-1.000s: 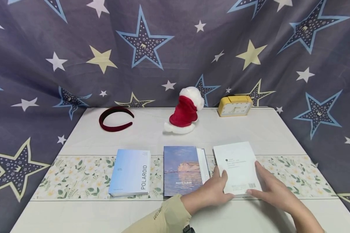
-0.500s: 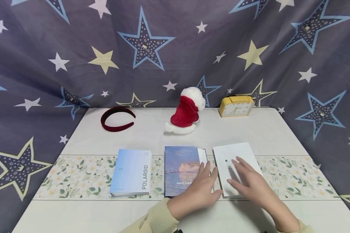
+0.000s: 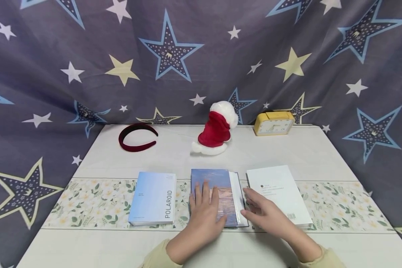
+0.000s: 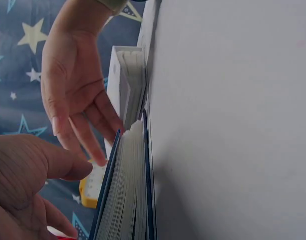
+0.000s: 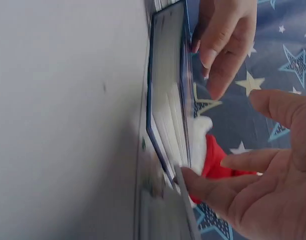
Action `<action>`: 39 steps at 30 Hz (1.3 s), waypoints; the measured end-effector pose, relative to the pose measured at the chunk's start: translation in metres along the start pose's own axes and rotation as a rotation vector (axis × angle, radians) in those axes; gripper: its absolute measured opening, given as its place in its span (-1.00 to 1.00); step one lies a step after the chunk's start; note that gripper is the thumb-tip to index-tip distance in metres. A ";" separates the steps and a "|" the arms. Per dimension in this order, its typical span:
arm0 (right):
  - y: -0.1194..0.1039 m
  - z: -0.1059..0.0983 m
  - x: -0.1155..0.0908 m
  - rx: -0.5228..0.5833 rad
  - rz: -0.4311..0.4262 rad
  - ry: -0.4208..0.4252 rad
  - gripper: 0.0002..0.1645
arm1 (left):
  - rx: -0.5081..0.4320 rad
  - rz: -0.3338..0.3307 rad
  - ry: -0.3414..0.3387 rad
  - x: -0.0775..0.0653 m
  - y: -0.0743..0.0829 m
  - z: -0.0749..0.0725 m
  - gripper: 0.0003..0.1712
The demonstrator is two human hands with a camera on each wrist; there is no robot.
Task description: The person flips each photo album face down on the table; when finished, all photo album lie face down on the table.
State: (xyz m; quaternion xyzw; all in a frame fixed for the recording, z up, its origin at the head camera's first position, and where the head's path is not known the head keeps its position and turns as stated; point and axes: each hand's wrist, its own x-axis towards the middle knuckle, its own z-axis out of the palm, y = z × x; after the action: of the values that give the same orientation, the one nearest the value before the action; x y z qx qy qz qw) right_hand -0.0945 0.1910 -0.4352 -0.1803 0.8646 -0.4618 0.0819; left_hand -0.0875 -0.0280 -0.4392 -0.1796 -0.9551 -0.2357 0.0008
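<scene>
Left: pale-blue POLAROID book on the tabletop. Mid-row, flat: photo album, blue-violet watery cover with pinkish patch, dark-blue board edges, thick pale pages, white strip showing at right. Left hand spread over cover, fingers extended. Right hand relaxed, fingers slightly bent, beside album's right edge. Then white book.

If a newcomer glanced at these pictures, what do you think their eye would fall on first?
Probably the red-and-white Santa-style hat, toward the back of the table near its middle, bright against the dark star-patterned curtain. The yellow clock at the back edge, to the hat's right, might come next. Nearer the front, the left hand is spread over the photo album, with the right hand by its right edge.
</scene>
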 end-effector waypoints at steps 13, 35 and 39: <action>-0.017 0.013 0.007 0.397 0.325 0.040 -0.27 | -0.377 -0.138 0.008 -0.016 -0.011 -0.008 0.04; -0.017 0.014 0.002 0.715 0.307 0.146 -0.33 | -0.446 -0.176 0.020 -0.020 -0.025 -0.006 0.00; -0.018 0.013 0.001 0.723 0.284 0.161 -0.32 | -0.450 -0.188 0.012 -0.022 -0.028 -0.005 0.00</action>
State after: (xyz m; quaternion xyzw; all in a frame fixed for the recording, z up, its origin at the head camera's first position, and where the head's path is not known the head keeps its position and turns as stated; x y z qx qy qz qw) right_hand -0.0874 0.1715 -0.4281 0.0182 0.6661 -0.7333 0.1350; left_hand -0.0772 -0.0607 -0.4492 -0.0843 -0.8910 -0.4426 -0.0556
